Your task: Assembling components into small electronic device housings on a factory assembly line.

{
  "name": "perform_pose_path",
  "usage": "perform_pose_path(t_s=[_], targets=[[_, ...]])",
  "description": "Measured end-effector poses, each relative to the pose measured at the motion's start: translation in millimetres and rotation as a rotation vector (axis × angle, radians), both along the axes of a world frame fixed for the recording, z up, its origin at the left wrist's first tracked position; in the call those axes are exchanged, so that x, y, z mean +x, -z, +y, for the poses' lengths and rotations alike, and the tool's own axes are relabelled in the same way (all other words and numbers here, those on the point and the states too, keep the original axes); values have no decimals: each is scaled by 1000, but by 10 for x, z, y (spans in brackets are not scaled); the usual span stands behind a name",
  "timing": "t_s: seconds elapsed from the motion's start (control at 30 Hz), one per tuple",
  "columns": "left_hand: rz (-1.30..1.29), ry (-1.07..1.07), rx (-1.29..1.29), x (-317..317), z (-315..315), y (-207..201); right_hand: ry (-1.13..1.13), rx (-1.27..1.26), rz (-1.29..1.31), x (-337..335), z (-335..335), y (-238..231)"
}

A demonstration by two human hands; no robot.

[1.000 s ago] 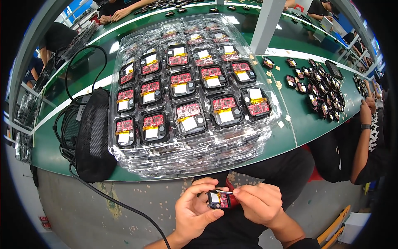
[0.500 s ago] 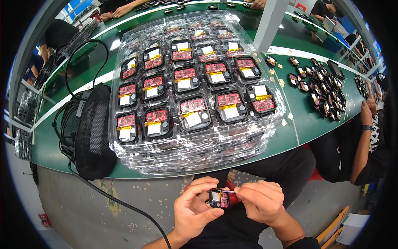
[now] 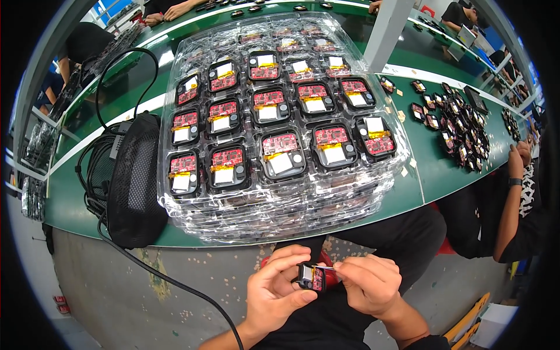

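Pretty standard workshop floor, tbh: grey floor (image 3: 198, 274), pale little scraps scattered all over it, plus a scuffed yellowish patch (image 3: 154, 277). There's a long green workbench (image 3: 65, 204) across the middle and another green work surface (image 3: 434, 55) behind it, with a white strip (image 3: 402, 72) running between. Chunky grey post (image 3: 389, 32) standing up near the top, grey metal frame (image 3: 36, 73) on the left. Pale glare (image 3: 167, 57) bounces off the green, and bits of blue (image 3: 111, 9) show up top left.
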State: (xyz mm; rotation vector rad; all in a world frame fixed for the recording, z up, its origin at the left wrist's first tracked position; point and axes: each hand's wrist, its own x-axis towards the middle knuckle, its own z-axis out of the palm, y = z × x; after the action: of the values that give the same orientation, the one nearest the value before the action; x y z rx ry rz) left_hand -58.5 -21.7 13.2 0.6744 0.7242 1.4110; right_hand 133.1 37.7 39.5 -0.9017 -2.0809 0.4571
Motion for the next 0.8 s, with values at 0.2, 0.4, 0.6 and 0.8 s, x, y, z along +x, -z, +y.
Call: perform_pose_path(t_s=[0.2, 0.4, 0.6, 0.8], targets=[[-35, -51, 29, -2, -1, -70, 3, 103, -80, -33, -19, 26], [-101, 81, 26, -14, -18, -130, 37, 171, -22, 124, 42, -42], [-69, 118, 192, -284, 135, -466, 500, -180, 248, 620, 709, 156], [144, 85, 290, -548, 492, -1153, 542, 49, -110, 907, 1598, 195]])
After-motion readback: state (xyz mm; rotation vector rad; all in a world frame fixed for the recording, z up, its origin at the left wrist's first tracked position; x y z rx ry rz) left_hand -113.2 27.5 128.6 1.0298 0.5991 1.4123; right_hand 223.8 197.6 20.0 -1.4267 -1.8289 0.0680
